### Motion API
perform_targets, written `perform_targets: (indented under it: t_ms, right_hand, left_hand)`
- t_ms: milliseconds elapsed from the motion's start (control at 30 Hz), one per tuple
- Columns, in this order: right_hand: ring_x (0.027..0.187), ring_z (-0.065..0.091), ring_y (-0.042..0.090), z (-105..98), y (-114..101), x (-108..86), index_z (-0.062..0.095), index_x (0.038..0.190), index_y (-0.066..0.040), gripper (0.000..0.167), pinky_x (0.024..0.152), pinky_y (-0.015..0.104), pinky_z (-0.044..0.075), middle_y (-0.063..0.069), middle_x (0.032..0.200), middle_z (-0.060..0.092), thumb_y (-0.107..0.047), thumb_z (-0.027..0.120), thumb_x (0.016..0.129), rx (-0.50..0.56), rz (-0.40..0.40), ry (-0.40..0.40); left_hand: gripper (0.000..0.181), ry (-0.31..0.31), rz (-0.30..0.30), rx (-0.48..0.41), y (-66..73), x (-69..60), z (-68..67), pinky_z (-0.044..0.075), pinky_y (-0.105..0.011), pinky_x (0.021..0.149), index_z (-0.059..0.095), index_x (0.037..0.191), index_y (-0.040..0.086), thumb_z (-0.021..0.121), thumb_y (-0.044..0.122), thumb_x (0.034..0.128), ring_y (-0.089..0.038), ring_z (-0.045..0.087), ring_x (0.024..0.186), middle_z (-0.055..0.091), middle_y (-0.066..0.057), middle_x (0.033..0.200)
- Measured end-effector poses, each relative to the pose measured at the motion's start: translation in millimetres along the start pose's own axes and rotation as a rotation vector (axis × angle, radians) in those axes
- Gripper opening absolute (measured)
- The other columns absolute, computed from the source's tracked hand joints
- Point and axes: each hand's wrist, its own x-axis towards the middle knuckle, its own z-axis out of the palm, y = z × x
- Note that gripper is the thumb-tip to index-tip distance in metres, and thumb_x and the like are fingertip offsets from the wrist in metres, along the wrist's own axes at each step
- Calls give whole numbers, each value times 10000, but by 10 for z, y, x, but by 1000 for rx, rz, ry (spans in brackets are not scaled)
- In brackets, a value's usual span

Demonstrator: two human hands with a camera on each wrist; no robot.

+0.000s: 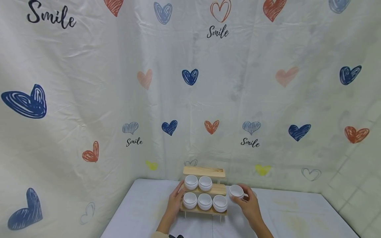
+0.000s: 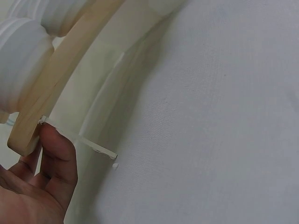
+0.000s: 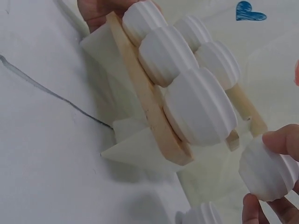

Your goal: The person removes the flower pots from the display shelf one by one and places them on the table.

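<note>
A three-tier wooden stand (image 1: 204,171) stands on the table. My left hand (image 1: 175,202) grips its left side; in the left wrist view the thumb and fingers (image 2: 60,156) pinch the end of a wooden board (image 2: 52,86) beside a pale support strip. Two white cups (image 1: 191,181) sit on the middle tier, and three more white cups (image 1: 204,201) line the bottom tier. To the right of the stand, my right hand (image 1: 250,205) holds another white cup (image 1: 236,191), apart from the boards. The right wrist view has this cup (image 3: 265,172) between thumb and fingertips.
A further white cup (image 3: 202,215) shows partly at the bottom of the right wrist view. The white-covered table (image 1: 285,211) meets a hanging cloth (image 1: 214,99) printed with hearts behind the stand. Pale supports (image 3: 133,147) hold the boards up.
</note>
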Motion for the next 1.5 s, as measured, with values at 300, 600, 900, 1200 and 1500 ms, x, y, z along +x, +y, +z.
perform_targets:
  t_ms: [300, 600, 900, 1200, 1500]
  right_hand:
    - [1155, 520, 252, -8, 121, -1, 462, 1460, -71, 704, 794, 158, 494, 185, 1434, 488, -240, 820, 878, -30, 30, -1]
    - [1175, 539, 305, -13, 215, 21, 462, 1453, -53, 696, 853, 230, 481, 227, 1431, 498, -185, 819, 870, -37, 49, -7]
    - [1213, 543, 349, -9, 337, 45, 427, 1475, -35, 721, 818, 245, 505, 263, 1459, 481, -188, 806, 880, -42, 80, -24]
    - [1162, 586, 332, -21, 450, 57, 446, 1455, -21, 702, 787, 237, 495, 275, 1429, 504, -164, 804, 869, -34, 79, -35]
    - [1012, 619, 241, -39, 589, 107, 471, 1437, -2, 705, 718, 210, 502, 291, 1340, 514, -166, 827, 851, -80, 59, -37]
  left_hand:
    - [566, 17, 1, 13, -26, 24, 11, 235, -640, 1250, 466, 1542, 305, 542, 514, 1022, -390, 319, 1538, 397, -63, 1645]
    - [555, 36, 13, 9, -31, 19, 36, 267, -648, 1234, 463, 1548, 267, 543, 469, 1037, -392, 358, 1516, 409, -90, 1635]
    - [556, 32, 17, 11, -37, 2, 36, 267, -638, 1240, 475, 1538, 289, 551, 490, 1025, -381, 355, 1520, 407, -86, 1637]
    - [520, 58, 5, 19, -52, 30, 61, 241, -666, 1235, 454, 1554, 251, 522, 399, 1061, -420, 314, 1531, 404, -96, 1637]
    - [534, 50, 12, 23, -21, 9, 59, 244, -663, 1235, 452, 1555, 247, 531, 408, 1052, -414, 320, 1530, 409, -86, 1636]
